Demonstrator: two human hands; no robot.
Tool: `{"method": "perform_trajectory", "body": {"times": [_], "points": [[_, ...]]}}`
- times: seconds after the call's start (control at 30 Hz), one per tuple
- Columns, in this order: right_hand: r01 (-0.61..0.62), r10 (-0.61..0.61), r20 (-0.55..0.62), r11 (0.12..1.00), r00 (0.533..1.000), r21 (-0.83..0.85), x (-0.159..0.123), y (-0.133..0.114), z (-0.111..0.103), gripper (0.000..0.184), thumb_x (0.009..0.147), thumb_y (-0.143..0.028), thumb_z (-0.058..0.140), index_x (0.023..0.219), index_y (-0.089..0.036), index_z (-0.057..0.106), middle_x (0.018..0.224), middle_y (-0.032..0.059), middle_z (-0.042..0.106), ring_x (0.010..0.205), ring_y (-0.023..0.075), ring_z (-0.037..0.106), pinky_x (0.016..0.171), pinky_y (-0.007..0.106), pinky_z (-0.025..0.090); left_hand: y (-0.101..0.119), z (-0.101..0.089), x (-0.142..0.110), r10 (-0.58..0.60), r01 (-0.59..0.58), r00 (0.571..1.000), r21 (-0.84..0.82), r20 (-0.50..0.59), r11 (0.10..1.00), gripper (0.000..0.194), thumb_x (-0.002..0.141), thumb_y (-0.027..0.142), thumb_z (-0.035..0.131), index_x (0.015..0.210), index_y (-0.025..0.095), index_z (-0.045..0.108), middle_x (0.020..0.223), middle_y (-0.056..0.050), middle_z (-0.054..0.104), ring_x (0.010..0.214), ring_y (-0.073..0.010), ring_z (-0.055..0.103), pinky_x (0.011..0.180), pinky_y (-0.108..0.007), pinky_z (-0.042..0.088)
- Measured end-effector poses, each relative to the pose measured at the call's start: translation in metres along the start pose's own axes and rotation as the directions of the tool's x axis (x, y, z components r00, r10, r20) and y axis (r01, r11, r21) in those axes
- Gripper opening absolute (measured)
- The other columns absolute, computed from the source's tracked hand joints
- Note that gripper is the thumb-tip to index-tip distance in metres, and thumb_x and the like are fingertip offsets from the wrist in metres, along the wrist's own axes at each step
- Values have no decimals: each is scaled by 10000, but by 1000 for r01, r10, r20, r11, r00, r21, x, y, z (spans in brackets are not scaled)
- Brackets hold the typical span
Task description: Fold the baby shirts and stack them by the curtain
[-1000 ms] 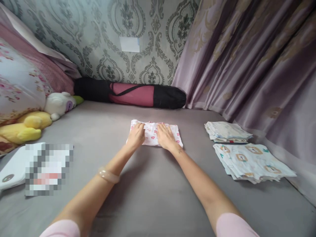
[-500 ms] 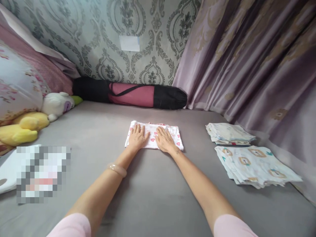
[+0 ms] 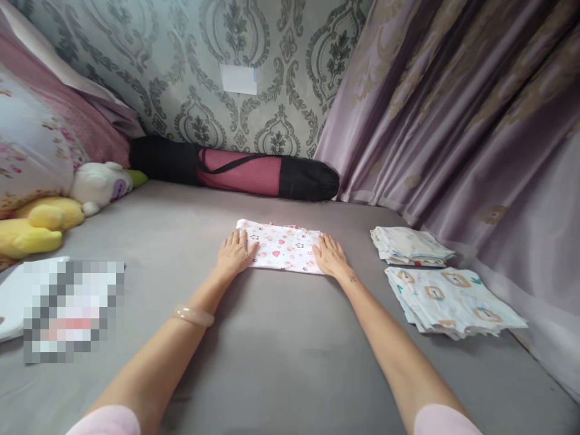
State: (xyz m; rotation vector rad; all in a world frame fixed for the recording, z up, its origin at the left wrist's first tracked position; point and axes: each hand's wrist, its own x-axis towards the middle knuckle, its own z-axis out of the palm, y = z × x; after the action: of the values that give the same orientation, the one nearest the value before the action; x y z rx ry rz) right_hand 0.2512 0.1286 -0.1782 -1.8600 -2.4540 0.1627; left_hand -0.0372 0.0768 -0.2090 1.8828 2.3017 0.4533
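Observation:
A folded white cloth [image 3: 284,248] with pink hearts and small flowers lies flat on the grey bed sheet [image 3: 281,338]. My left hand [image 3: 235,251] rests on its left edge, palm down with fingers stretched out. On the opposite edge lies my right hand [image 3: 331,254], also flat and open. Neither hand grips the fabric. Some reddish fabric peeks out along the cloth's far edge. A pale bangle [image 3: 193,315] circles my left forearm.
Two piles of folded cloths sit at the right: a smaller one [image 3: 412,244] behind a lion-print one [image 3: 453,302]. Along the wall lies a black and pink long bag [image 3: 240,172]. Plush toys [image 3: 99,184] and a blurred item [image 3: 75,311] are at the left; a curtain [image 3: 408,109] hangs right.
My hands have slid apart from the middle of the cloth, the left toward its left edge and the right toward its right edge. The view has shifted slightly.

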Motion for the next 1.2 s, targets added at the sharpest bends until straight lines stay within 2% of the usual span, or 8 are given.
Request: {"method": "perform_trajectory", "body": {"times": [0.07,0.17,0.43,0.63,0.8,0.87,0.97,1.2], "points": [[-13,12,-63,1000,998,-24,1,-9,-6,630,1025,-385,234,1539,-24,276,1619,179,214,1505,287,171,1217,453,119,-8,-1,-3,2,-2,1000,-15,-11,1000,670,992,482,258,1505,57,330,1576,-223,317,1462,-337,299,1175,-491,244],[85,-87,-136,996,987,-21,4,-28,-7,628,1025,-371,218,1545,-21,257,1630,155,186,1516,247,127,1227,409,84,-16,-2,-5,3,-5,1000,-46,-28,999,632,1004,433,246,1508,61,322,1581,-205,317,1472,-296,290,1184,-441,254],[92,-93,-51,996,994,-6,12,-30,26,637,1023,-388,176,1552,-42,252,1631,118,204,1511,211,157,1228,388,97,-24,2,-5,69,-71,995,-20,-74,997,549,1000,383,287,1452,94,403,1527,-197,416,1442,-298,350,1162,-447,303],[70,-70,17,997,997,-21,13,-33,14,640,1021,-392,196,1550,-34,253,1633,125,197,1512,227,155,1226,391,104,-22,0,-5,51,-54,997,-54,-60,997,542,1002,364,286,1437,64,410,1513,-215,425,1431,-299,366,1169,-423,287],[121,-121,-23,993,992,12,16,-69,0,643,1025,-400,210,1548,-30,257,1632,157,180,1517,242,127,1223,390,79,-22,0,-6,71,-79,992,-68,-107,995,514,1002,337,304,1403,45,437,1483,-232,455,1404,-312,401,1157,-438,310],[189,-188,-27,981,982,39,19,-86,3,644,1027,-406,199,1554,-39,245,1637,146,166,1520,234,109,1225,393,55,-23,2,-5,78,-89,987,-75,-140,993,485,998,328,316,1382,68,458,1455,-226,488,1374,-306,440,1139,-442,339],[185,-186,9,981,983,65,23,-101,15,640,1025,-399,185,1558,-49,235,1647,115,131,1522,225,92,1225,407,47,-26,5,-4,76,-89,986,-82,-148,993,471,993,328,330,1372,83,466,1438,-224,504,1354,-302,463,1126,-440,360],[175,-177,26,982,984,69,24,-96,27,642,1021,-397,188,1563,-56,221,1651,96,118,1523,219,77,1223,416,40,-28,8,-2,96,-115,978,-95,-184,989,450,989,312,341,1345,78,487,1414,-237,519,1336,-315,478,1116,-468,375]]}}
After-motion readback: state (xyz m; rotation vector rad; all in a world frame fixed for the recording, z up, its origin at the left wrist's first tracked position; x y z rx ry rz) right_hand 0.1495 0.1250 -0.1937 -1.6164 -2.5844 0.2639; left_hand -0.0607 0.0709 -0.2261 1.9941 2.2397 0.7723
